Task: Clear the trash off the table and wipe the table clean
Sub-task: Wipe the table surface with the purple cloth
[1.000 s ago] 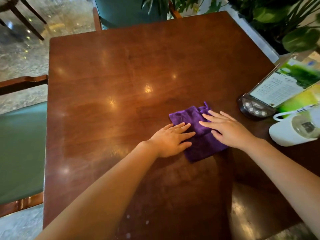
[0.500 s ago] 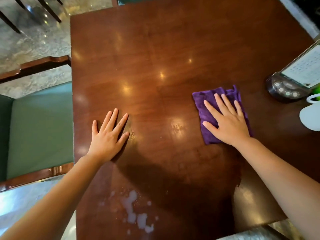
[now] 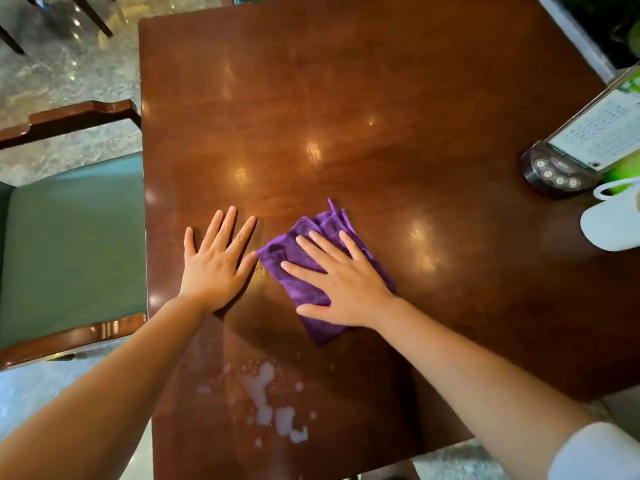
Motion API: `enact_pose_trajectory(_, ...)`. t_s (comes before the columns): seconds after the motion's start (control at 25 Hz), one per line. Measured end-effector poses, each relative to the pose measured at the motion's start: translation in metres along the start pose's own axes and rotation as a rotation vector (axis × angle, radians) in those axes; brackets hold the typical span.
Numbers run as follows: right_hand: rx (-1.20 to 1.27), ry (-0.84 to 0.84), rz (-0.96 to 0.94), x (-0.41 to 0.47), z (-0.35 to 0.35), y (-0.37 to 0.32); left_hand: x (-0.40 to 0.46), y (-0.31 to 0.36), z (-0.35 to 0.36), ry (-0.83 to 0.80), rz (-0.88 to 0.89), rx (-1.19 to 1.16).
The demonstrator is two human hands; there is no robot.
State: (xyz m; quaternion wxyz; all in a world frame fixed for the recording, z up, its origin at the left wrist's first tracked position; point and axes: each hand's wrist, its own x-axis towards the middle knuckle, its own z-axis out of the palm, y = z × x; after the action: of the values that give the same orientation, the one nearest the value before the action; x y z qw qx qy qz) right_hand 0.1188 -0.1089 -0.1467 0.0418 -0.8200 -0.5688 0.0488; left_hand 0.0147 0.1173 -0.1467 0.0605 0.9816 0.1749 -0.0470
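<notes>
While flat on one table [image 3: 381, 98]: two hands, one cloth [image 3: 304, 251]

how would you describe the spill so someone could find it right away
Start at the brown wooden table and go to its near edge, between the person's two forearms. The spill is a scatter of milky white puddles and droplets there, nearer than the purple cloth. It is the only white, wet patch on the wood.

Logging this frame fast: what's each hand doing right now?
Left hand: open, flat on the bare table, holding nothing.
Right hand: open, fingers spread, pressing down on the purple cloth.
</notes>
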Motion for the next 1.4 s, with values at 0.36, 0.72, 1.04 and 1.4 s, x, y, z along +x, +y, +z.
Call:
enact_pose_trajectory(0.36,-0.052,-0.014,0.362,-0.104,-0.024,0.137,-0.001,0.001,0.0,0.002,-0.025,0.019)
enact_pose_trajectory(0.72,-0.066,0.04,0.71,-0.176,-0.01,0.08,0.0,0.0,0.001,0.026,-0.013,-0.005)
enact_pose_trajectory(1.04,0.007,0.047,0.768,-0.109,0.006,-0.064,0.0,-0.006,0.005,0.032,0.021,-0.02)
enact_pose_trajectory(1.4,0.098,0.035,0.481,-0.043,0.019,-0.183,0.004,-0.005,0.007,0.02,0.041,-0.038)
